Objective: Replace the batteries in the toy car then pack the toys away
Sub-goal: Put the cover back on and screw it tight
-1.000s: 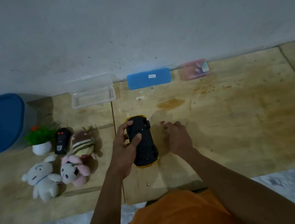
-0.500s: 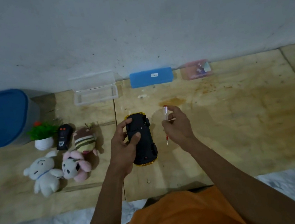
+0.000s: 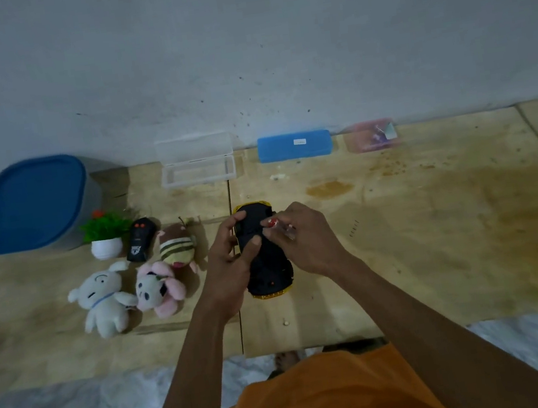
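The right hand [image 3: 303, 237] moved its screwdriver [image 3: 279, 226] onto the toy car [image 3: 265, 259].

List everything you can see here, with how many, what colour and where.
toy car: 1, black underside up, yellow trim, centre of table, between the hands
screwdriver: 1, clear with red end, in right hand over the car
remote: 1, black, left of the car
plush toys: 3; white, pink, brown striped, left of the car
plant: 1, green in white pot, beside the remote
tub: 1, blue lid, far left
clear case: 1, open, by the wall
blue case: 1, by the wall
pink box: 1, right of the blue case
table: 1, stained wood
left hand: grips the car
right hand: holds the screwdriver
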`<state>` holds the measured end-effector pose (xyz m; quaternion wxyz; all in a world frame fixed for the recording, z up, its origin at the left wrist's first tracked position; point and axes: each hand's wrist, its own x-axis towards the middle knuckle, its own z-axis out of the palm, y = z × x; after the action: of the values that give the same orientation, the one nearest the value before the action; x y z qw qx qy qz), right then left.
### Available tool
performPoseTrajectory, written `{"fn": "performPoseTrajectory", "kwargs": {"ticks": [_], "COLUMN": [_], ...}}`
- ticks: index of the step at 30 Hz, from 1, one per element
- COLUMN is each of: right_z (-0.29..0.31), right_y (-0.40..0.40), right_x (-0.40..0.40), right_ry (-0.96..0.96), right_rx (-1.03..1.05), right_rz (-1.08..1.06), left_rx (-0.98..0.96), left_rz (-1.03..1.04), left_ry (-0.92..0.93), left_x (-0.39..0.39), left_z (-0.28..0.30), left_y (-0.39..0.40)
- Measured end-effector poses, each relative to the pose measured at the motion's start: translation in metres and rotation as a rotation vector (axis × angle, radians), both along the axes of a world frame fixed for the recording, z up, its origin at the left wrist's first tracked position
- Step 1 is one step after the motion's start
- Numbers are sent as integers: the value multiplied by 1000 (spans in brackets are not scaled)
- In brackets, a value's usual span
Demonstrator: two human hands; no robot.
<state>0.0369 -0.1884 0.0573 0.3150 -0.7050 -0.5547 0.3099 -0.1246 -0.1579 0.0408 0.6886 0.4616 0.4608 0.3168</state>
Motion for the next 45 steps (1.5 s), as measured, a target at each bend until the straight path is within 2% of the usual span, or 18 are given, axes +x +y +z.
{"fn": "performPoseTrajectory", "kwargs": {"ticks": [5, 10, 15, 18, 23, 35, 45], "right_z": [6, 12, 23, 25, 18, 17, 20], "right_y": [0, 3, 14, 18, 19, 19, 18], "right_x": [-14, -18, -8, 4, 2, -1, 1], "right_ry": [41, 235, 426, 329, 334, 353, 361], "right_rx": [39, -13, 47, 92, 91, 97, 107], "right_rz": [-9, -18, -148, -156, -230, -255, -264], "left_rx": [-19, 7, 35, 21, 48, 46, 123], "left_rz": [19, -104, -96, -25, 100, 72, 77], "left_ry": [-13, 58, 19, -39, -56, -41, -26], "left_x": [-11, -32, -38, -37, -34, -31, -26], "left_z": [5, 0, -2, 2, 2, -7, -8], "left_y": [-5, -2, 2, 2, 6, 6, 4]}}
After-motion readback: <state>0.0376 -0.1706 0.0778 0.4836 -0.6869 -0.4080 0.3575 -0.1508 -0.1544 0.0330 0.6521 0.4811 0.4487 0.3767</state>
